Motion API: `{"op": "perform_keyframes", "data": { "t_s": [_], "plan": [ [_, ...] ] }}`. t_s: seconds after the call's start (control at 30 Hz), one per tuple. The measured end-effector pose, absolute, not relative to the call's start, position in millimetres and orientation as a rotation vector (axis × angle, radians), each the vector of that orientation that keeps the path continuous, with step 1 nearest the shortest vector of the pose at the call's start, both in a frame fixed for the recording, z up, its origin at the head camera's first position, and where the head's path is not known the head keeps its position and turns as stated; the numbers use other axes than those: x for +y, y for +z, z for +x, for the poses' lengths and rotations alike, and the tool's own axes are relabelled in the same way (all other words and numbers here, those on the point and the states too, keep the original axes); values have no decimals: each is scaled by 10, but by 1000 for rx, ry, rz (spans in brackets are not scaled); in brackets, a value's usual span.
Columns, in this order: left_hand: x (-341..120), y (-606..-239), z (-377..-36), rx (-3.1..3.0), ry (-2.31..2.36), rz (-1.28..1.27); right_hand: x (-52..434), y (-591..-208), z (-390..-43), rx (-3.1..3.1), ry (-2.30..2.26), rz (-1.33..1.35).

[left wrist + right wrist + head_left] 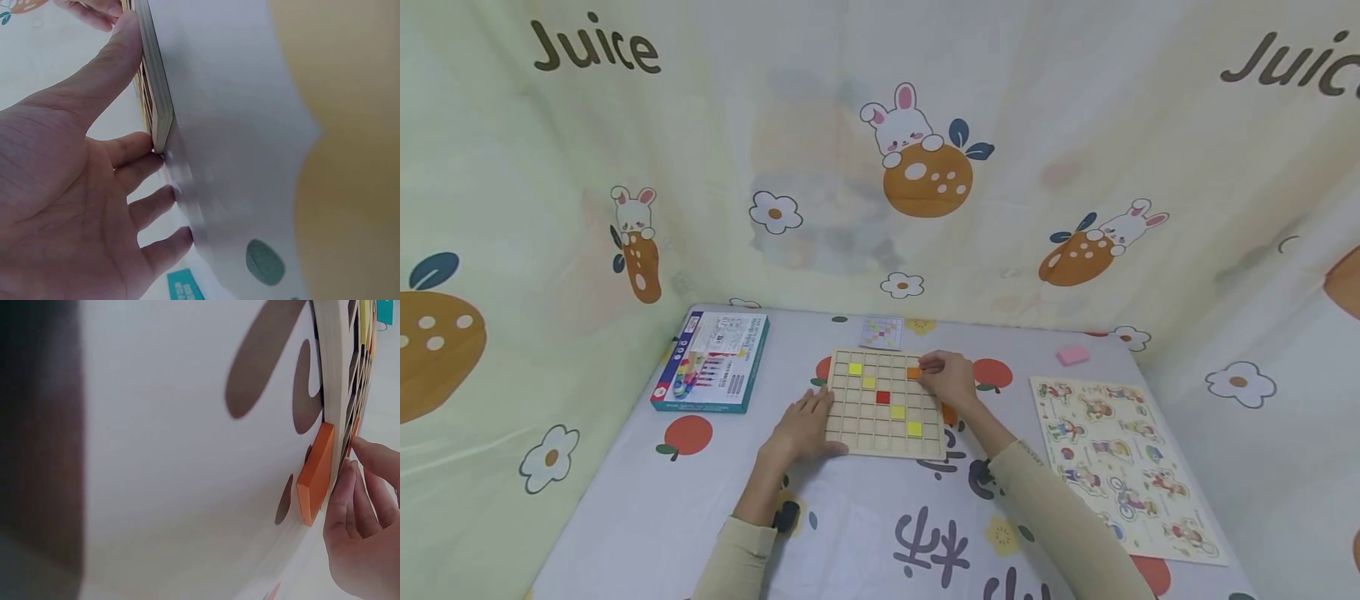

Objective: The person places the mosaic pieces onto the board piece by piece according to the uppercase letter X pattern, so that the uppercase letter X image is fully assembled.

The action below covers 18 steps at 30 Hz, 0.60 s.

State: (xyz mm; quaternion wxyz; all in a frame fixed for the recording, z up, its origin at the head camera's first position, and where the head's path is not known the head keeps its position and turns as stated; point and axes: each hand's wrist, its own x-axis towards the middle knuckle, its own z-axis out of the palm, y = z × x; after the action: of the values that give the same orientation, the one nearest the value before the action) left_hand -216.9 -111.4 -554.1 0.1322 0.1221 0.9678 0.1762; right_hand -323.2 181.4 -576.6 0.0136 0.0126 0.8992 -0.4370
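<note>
A wooden grid board lies on the table with yellow tiles and one red tile in its squares. My left hand rests against the board's left side, the thumb along its front edge and the fingers extended by the corner. At the board's upper right, my right hand pinches an orange square tile with thumb and fingertips, right at the grid. Another orange tile lies on the tablecloth by the board's right edge, partly covered by the right arm in the head view.
Behind the board lies a small printed pattern card. A flat teal-edged box is at the back left. On the right are a sticker-like picture sheet and a pink block. A patterned curtain hangs behind the table.
</note>
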Motion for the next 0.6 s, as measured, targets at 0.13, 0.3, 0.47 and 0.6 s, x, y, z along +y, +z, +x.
{"op": "perform_keyframes", "data": {
  "t_s": [0.13, 0.3, 0.47, 0.6],
  "plan": [
    [-1112, -5538, -2171, 2806, 517, 354, 1820, -5762, -3206, 2787, -1365, 49],
    [-1107, -5557, -2184, 2810, 501, 364, 1866, -5741, -3184, 2767, -1345, 16],
    [-1108, -5581, -2188, 2812, 511, 376, 1967, -5745, -3153, 2761, -1344, 35],
    [-1111, -5579, -2181, 2809, 528, 378, 2069, -5755, -3102, 2819, -1320, 72]
  ]
}}
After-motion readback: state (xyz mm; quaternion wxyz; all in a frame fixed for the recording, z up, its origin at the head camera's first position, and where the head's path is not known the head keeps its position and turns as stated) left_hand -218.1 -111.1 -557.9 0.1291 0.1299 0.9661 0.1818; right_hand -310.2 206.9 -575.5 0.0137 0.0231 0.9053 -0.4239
